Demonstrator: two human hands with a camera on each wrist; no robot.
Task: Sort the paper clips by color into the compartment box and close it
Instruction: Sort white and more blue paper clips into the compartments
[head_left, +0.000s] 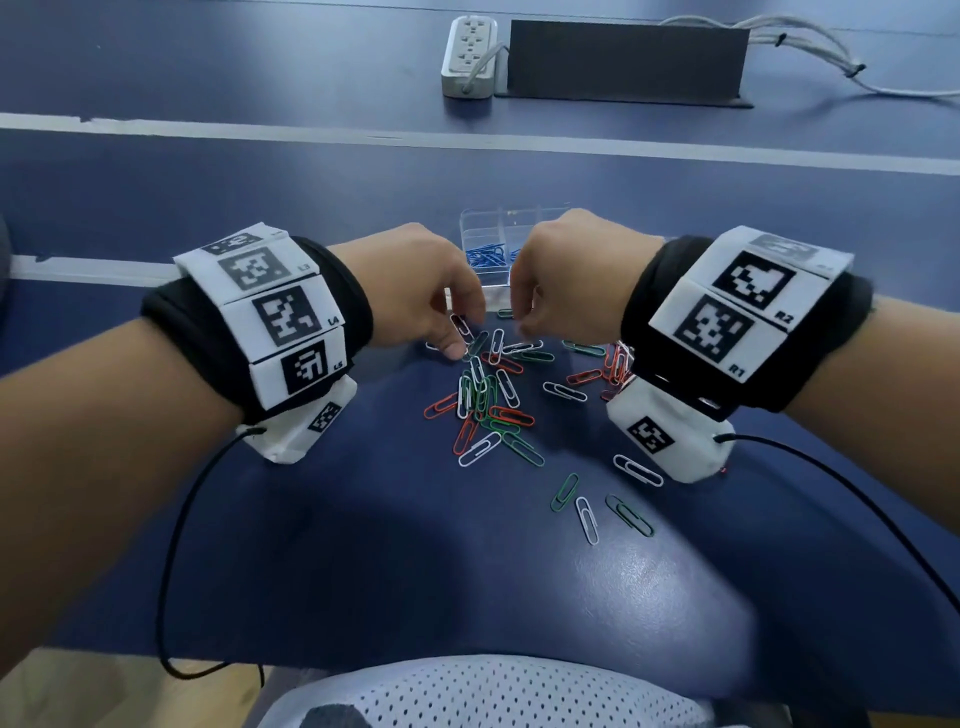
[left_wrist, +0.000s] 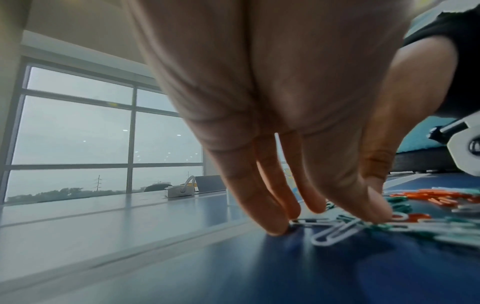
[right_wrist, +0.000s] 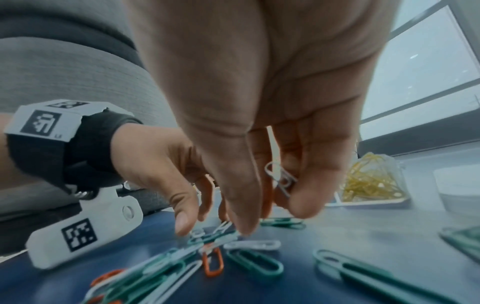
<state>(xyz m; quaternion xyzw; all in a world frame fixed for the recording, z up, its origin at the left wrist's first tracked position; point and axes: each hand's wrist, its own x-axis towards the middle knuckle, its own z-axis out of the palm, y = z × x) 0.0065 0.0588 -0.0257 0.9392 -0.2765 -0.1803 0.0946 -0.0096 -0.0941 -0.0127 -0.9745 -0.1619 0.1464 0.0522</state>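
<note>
Right hand (right_wrist: 259, 102) grip pinching white paper clips (right_wrist: 281, 181), maybe two. Left hand (head_left: 415, 291) fingertips spread, pressing into the pile (head_left: 493, 395) on the counter (head_left: 363, 545). Compartment box (head_left: 511, 228) just beyond both, nearer the right.

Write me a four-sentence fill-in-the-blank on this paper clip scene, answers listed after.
1. The clear plastic compartment box holds yellow clips in one compartment and ___ clips in another.
2. The right hand pinches white paper clips between fingers and ___.
3. The left hand reaches into the loose pile of red, green and ___ clips.
4. The box's lid is ___.

Answers: blue; thumb; white; open
</note>
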